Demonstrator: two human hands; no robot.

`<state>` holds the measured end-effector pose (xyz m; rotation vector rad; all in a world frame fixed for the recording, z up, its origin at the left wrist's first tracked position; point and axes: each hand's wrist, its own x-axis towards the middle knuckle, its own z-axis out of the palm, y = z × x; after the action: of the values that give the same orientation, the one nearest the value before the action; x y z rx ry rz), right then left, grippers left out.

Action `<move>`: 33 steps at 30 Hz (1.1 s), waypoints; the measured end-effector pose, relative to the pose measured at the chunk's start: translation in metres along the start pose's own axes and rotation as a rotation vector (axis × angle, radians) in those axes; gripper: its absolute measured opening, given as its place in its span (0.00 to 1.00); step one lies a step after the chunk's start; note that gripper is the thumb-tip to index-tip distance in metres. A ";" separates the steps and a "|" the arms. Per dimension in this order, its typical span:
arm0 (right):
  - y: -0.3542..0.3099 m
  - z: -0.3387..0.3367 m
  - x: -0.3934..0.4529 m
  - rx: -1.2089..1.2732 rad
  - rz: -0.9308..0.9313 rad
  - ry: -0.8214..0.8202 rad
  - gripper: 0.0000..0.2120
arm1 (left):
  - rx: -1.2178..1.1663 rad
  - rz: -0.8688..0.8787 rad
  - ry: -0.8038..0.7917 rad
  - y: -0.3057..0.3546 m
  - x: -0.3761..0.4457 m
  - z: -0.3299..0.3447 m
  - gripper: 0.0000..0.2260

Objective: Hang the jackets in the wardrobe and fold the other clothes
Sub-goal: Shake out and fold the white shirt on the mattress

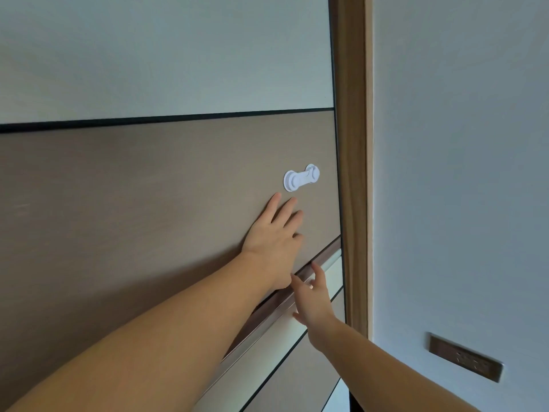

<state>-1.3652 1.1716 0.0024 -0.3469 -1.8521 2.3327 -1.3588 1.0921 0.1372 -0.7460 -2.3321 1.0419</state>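
Wardrobe door [148, 188], a brown wood-grain panel with thin black edging, fills the view and is seen shut against the light wooden frame [353, 144]. Left hand [274, 236] is laid flat on the brown panel, fingers straight and spread, nothing held. White plastic child-safety latch [301, 177] is stuck to the panel just above the left fingertips, apart from them. Right hand [313, 295] is placed below the left hand at the recessed metal handle strip [267, 319], fingers loosely extended, nothing gripped; contact with the strip cannot be told for certain. Pale cream door panel [163, 55] is seen above both hands. Brown wall socket plate [465, 356] is set in the grey-white wall [460, 173], well to the right of the right hand.
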 end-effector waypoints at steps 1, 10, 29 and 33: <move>0.001 -0.003 0.005 0.007 0.013 0.006 0.35 | 0.000 0.002 -0.005 0.002 0.008 -0.001 0.30; -0.011 -0.030 0.052 0.025 0.018 0.048 0.32 | 0.017 -0.025 -0.025 0.019 0.063 0.002 0.29; -0.024 -0.063 0.091 -0.033 0.024 0.023 0.33 | -0.010 0.003 0.033 0.031 0.113 0.006 0.27; -0.031 -0.081 0.077 -0.286 -0.074 0.013 0.37 | -0.142 0.016 0.114 0.036 0.098 0.003 0.22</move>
<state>-1.4190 1.2739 0.0079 -0.3174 -2.1565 2.0144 -1.4227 1.1736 0.1263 -0.8553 -2.3231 0.8242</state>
